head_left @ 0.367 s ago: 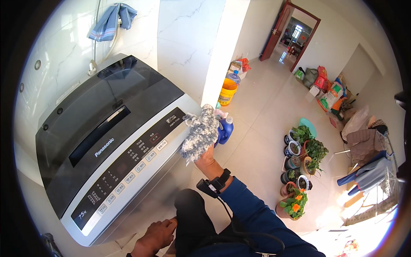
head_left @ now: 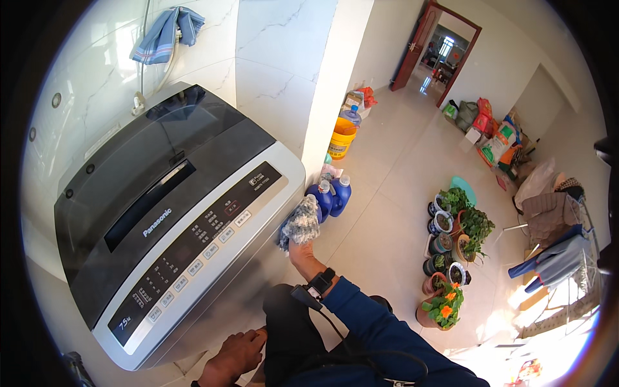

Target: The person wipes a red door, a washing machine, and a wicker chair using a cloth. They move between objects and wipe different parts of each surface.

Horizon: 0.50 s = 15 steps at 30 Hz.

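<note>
My right hand [head_left: 302,253] is closed on a fluffy grey-and-white cleaning cloth [head_left: 300,222], which covers most of the fingers. The cloth is at the right side wall of a top-loading washing machine [head_left: 293,169], just below the machine's upper corner; whether it touches the wall is hard to tell. Two blue plastic jugs [head_left: 339,197] stand just past the cloth. My left hand [head_left: 240,353] rests low beside my knee, its fingers curled, with no object visible in it.
Behind the machine, a blue cloth [head_left: 169,35] hangs near a hose. A yellow bucket [head_left: 342,137] stands by the wall's end. Several potted plants [head_left: 445,258] line the floor at right, and clothes [head_left: 554,258] hang on a rack beyond them.
My right hand has moved the fluffy cloth down off the control panel's corner to the machine's side. The panel's corner and a second blue jug now show. My left hand has stayed put.
</note>
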Tool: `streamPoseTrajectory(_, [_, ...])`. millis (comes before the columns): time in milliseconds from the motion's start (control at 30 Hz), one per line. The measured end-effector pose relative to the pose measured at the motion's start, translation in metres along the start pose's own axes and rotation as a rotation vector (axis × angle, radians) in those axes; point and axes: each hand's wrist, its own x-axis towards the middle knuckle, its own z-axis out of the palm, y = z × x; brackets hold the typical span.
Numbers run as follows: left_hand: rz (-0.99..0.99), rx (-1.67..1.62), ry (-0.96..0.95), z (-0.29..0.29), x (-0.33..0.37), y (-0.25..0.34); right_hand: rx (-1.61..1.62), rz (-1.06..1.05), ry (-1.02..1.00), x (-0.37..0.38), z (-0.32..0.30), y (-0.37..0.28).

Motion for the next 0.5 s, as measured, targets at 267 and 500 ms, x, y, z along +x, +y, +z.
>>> streamPoseTrajectory(267, [0.031, -0.018, 0.048, 0.0, 0.001, 0.0, -0.325, -0.38, -0.075, 0.004, -0.023, -0.068])
streamPoseTrajectory(500, [0.038, 0.019, 0.057, 0.003, 0.0, -0.001, 0.017, -0.045, -0.093, -0.015, -0.023, -0.071])
